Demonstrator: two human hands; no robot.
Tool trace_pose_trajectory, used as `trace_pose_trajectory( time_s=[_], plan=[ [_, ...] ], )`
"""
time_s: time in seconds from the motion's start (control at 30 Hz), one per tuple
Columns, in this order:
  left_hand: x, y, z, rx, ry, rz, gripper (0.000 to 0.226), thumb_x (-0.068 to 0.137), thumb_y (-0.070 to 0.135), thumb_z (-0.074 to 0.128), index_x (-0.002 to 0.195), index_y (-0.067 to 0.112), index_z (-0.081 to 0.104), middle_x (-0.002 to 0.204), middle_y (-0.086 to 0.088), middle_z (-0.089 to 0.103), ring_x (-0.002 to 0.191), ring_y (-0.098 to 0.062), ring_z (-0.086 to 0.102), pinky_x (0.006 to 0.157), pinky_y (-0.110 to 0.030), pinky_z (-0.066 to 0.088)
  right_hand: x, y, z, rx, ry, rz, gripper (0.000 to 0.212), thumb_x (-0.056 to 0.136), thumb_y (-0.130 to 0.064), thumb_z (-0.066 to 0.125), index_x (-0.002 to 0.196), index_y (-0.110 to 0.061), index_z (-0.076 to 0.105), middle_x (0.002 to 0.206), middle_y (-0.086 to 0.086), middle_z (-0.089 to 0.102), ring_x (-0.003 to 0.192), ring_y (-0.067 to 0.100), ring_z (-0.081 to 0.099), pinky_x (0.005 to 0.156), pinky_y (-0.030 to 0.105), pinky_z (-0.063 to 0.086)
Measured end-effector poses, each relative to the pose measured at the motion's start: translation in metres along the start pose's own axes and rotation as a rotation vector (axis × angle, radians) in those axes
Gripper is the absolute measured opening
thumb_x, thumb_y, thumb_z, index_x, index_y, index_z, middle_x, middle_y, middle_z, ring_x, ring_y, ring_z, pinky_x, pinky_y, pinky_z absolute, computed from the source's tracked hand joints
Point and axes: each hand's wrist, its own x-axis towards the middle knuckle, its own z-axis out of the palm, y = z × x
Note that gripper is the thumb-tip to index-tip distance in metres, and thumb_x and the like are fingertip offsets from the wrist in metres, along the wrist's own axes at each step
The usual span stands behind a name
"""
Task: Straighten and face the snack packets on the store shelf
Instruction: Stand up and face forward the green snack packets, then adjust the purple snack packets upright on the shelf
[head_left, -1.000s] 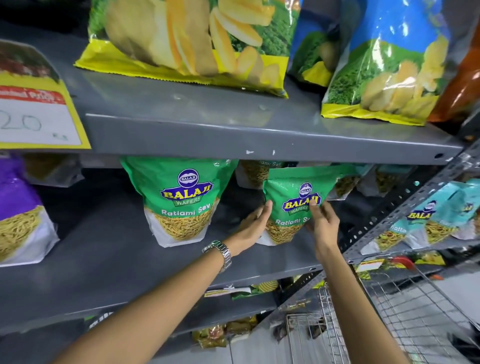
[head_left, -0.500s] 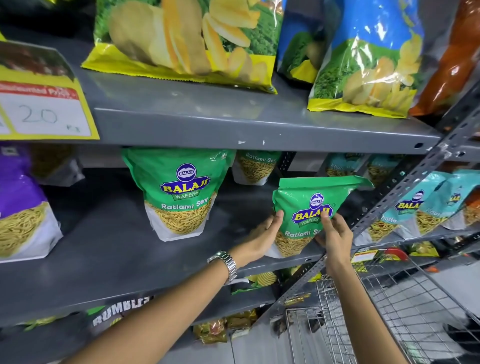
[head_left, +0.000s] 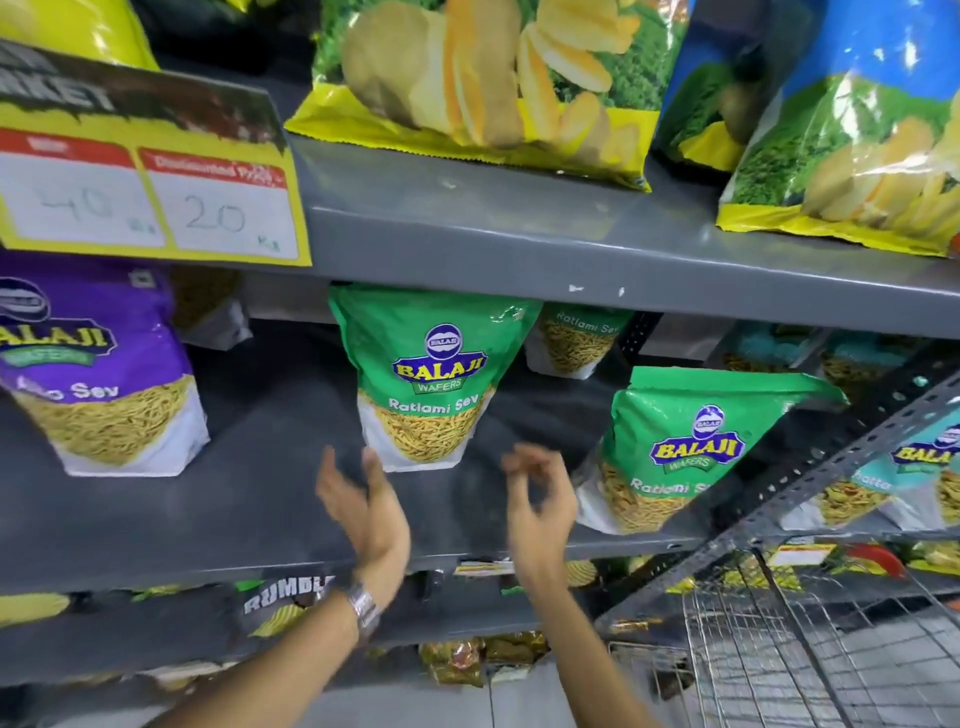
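Two green Balaji Ratlami Sev packets stand facing out on the grey middle shelf (head_left: 234, 519). The right green packet (head_left: 680, 447) sits near the shelf's front edge, leaning a little. The centre green packet (head_left: 431, 384) stands further back. My left hand (head_left: 369, 514), with a wristwatch, hovers open just below and left of the centre packet. My right hand (head_left: 540, 499) is blurred, fingers loosely curled, empty, between the two packets and touching neither. A purple Aloo Sev packet (head_left: 98, 374) stands at the left.
Large chip bags (head_left: 483, 88) lie on the upper shelf. A yellow price card (head_left: 150, 197) hangs from its edge at left. More sev packets (head_left: 576, 338) sit behind. Teal packets (head_left: 914, 467) fill the neighbouring bay. A wire trolley (head_left: 779, 639) stands at lower right.
Both hands have let go of the right green packet and moved left toward the centre packet. The view has shifted left, showing the purple packet.
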Motion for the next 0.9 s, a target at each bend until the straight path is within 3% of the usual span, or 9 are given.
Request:
trace_pose_trajectory(
  time_s=[0.07,0.13,0.23,0.37,0.5,0.6,0.73,0.8,0.9],
  plan=[
    [0.032,0.014,0.003,-0.010,-0.076,0.028,0.059,0.096,0.030,0.045,0.145,0.006,0.023,0.155,-0.013,0.022,0.143,-0.024,0.024,0.119,-0.039,0.018,0.035,-0.003,0.024,0.161,0.071,0.177,0.026,0.088,0.000,0.057,0.109,-0.015,0.058,0.103,0.012,0.064,0.093,0.016,0.059,0.085,0.026,0.046],
    [0.054,0.023,0.008,0.064,-0.227,0.059,0.060,0.096,0.040,0.039,0.147,0.012,0.023,0.156,-0.007,0.024,0.143,-0.020,0.025,0.117,-0.033,0.019,0.064,-0.003,0.040,0.294,-0.018,0.392,0.038,0.091,-0.008,0.056,0.128,-0.015,0.049,0.117,0.007,0.056,0.104,0.015,0.054,0.089,0.029,0.041],
    [0.069,0.028,0.007,0.102,-0.446,-0.021,0.054,0.095,0.050,0.033,0.138,0.019,0.040,0.144,-0.005,0.047,0.132,-0.024,0.044,0.113,-0.039,0.030,0.082,0.003,0.049,0.340,-0.280,0.538,0.020,0.095,-0.023,0.047,0.114,-0.026,0.053,0.111,-0.003,0.060,0.096,0.007,0.057,0.077,0.026,0.045],
    [0.073,0.028,-0.007,0.134,-0.528,-0.027,0.038,0.093,0.051,0.038,0.118,0.027,0.050,0.125,0.003,0.057,0.122,-0.020,0.052,0.109,-0.046,0.038,0.074,0.004,0.047,0.292,-0.335,0.514,0.018,0.096,-0.028,0.043,0.097,-0.030,0.061,0.099,-0.010,0.068,0.094,0.008,0.062,0.075,0.027,0.049],
    [0.065,0.028,-0.020,0.183,-0.627,-0.004,0.037,0.090,0.056,0.037,0.118,0.036,0.049,0.124,0.004,0.058,0.120,-0.018,0.054,0.107,-0.045,0.041,0.056,0.003,0.037,0.279,-0.253,0.482,0.020,0.097,-0.022,0.043,0.094,-0.027,0.062,0.088,-0.014,0.071,0.088,0.006,0.064,0.074,0.029,0.051],
    [0.052,0.026,-0.030,0.150,-0.673,-0.006,0.044,0.078,0.065,0.039,0.112,0.040,0.051,0.119,0.009,0.060,0.107,-0.003,0.059,0.095,-0.029,0.047,0.042,0.007,0.025,0.263,-0.212,0.471,0.018,0.098,-0.023,0.044,0.099,-0.023,0.062,0.098,-0.006,0.067,0.090,0.008,0.062,0.077,0.030,0.052],
    [0.036,0.021,-0.042,0.095,-0.684,-0.041,0.015,0.085,0.054,0.042,0.098,0.050,0.049,0.101,0.028,0.056,0.083,0.023,0.058,0.069,-0.005,0.048,0.025,0.008,0.011,0.239,-0.195,0.483,0.021,0.098,-0.023,0.044,0.091,-0.024,0.064,0.082,-0.007,0.067,0.081,0.009,0.063,0.080,0.032,0.052],
    [0.031,0.020,-0.048,0.077,-0.693,-0.054,0.011,0.090,0.047,0.041,0.097,0.048,0.049,0.100,0.029,0.054,0.081,0.025,0.057,0.067,-0.002,0.047,0.017,0.009,0.005,0.231,-0.191,0.490,0.019,0.098,-0.023,0.044,0.097,-0.017,0.062,0.078,-0.007,0.063,0.082,0.013,0.061,0.085,0.037,0.052],
    [0.025,0.020,-0.055,0.075,-0.738,-0.058,0.028,0.080,0.057,0.042,0.102,0.043,0.054,0.105,0.025,0.060,0.092,0.019,0.060,0.073,-0.005,0.048,0.007,0.009,-0.001,0.231,-0.163,0.529,0.037,0.098,-0.025,0.044,0.128,-0.004,0.051,0.108,0.007,0.061,0.106,0.027,0.059,0.099,0.048,0.047]
  ],
)
